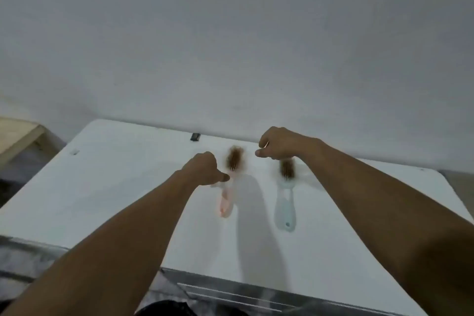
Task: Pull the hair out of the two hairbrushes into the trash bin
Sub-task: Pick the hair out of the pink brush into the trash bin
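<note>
Two hairbrushes lie side by side on a white table (115,187), handles toward me. The pink hairbrush (226,204) is on the left, with a clump of brown hair (234,159) in its bristles. On the right is the pale blue hairbrush (283,209), also with brown hair (286,169) in its head. My left hand (202,167) is curled into a fist just left of the pink brush's neck, thumb tip at the brush. My right hand (279,143) is curled over the far end of the blue brush's head. Neither hand visibly holds anything. No trash bin is clearly visible.
The table's far edge meets a plain grey wall. A small dark object (195,136) sits on that edge, and a small grey piece (75,152) lies far left. Wooden furniture (15,136) stands to the left. A dark rounded shape (164,309) shows below the table's near edge.
</note>
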### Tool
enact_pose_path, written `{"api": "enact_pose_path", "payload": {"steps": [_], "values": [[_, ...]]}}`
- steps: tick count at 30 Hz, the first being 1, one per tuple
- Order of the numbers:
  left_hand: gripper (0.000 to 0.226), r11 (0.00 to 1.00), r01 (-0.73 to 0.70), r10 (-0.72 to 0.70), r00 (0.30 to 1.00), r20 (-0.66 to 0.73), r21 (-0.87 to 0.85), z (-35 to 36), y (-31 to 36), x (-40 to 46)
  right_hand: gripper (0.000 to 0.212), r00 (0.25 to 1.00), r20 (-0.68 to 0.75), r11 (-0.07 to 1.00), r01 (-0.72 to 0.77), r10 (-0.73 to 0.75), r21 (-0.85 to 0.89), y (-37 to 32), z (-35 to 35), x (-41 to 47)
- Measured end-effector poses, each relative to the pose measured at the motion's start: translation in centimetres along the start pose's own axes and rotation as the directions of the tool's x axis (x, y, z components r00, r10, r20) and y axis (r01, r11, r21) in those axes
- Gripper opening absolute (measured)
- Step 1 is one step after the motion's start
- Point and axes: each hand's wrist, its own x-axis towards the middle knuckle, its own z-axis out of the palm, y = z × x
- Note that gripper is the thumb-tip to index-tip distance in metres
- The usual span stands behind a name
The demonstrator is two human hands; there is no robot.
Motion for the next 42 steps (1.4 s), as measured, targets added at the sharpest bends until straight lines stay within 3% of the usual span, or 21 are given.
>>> {"api": "enact_pose_path", "payload": {"steps": [11, 15, 18, 22, 24, 29, 32, 35, 39, 42], "values": [[0.058, 0.948, 0.289, -0.294, 0.956, -0.021, -0.132, 5.2, 1.0, 2.8, 0.051, 0.995, -0.032, 0.991, 0.101, -0.098, 0.092, 2.1, 5.1, 9.6], [0.039, 0.922, 0.325, -0.338, 0.941, -0.030, -0.212, 5.6, 1.6, 3.4, 0.055, 0.989, -0.032, 0.980, 0.148, -0.145, 0.136, 2.1, 6.1, 11.3], [0.019, 0.900, 0.359, -0.382, 0.923, -0.049, -0.249, 5.8, 2.1, 3.4, 0.046, 0.986, -0.029, 0.975, 0.167, -0.165, 0.149, 1.7, 6.6, 11.9], [0.028, 0.845, 0.383, -0.418, 0.908, -0.013, -0.374, 5.7, 2.1, 2.9, 0.042, 0.984, -0.067, 0.958, 0.179, -0.168, 0.223, 1.1, 6.6, 12.5], [0.031, 0.770, 0.394, -0.442, 0.897, 0.026, -0.502, 5.1, 1.7, 2.4, 0.047, 0.984, -0.064, 0.949, 0.180, -0.169, 0.260, 0.7, 6.4, 12.6], [0.025, 0.397, 0.367, -0.427, 0.885, 0.185, -0.841, 3.0, 0.2, -0.6, 0.031, 0.980, 0.001, 0.913, 0.185, -0.199, 0.363, -1.2, 5.5, 11.7], [0.029, 0.359, 0.362, -0.352, 0.906, 0.234, -0.860, 1.8, -1.1, -2.8, 0.023, 0.971, 0.023, 0.896, 0.209, -0.236, 0.391, -3.2, 5.1, 10.7], [0.012, 0.295, 0.370, -0.325, 0.906, 0.272, -0.881, 0.6, -2.5, -5.3, 0.019, 0.962, 0.044, 0.880, 0.226, -0.268, 0.418, -5.8, 5.2, 9.4], [0.035, 0.231, 0.362, -0.407, 0.879, 0.248, -0.903, 0.6, -5.6, -9.0, 0.021, 0.935, 0.095, 0.868, 0.276, -0.342, 0.412, -10.1, 6.3, 7.1], [0.033, 0.236, 0.309, -0.511, 0.846, 0.153, -0.922, 1.4, -7.5, -12.5, 0.029, 0.912, 0.145, 0.859, 0.294, -0.384, 0.420, -13.5, 7.6, 5.1]]}}
